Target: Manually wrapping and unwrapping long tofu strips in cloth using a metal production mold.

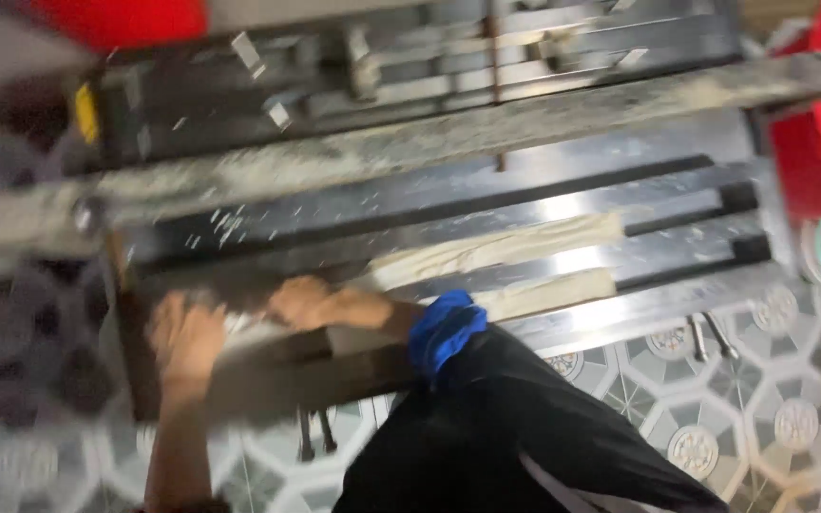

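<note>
Our hands worked at the near end of the metal machine (563,204).
Our left hand (185,339) and right hand (308,302) lay blurred on its front edge; we could not tell how open either was. Two pale dough strips (496,249) lay along its slots, right of our hands. Our right arm, in a black sleeve (525,418) with a blue cuff, reached in from below.
</note>
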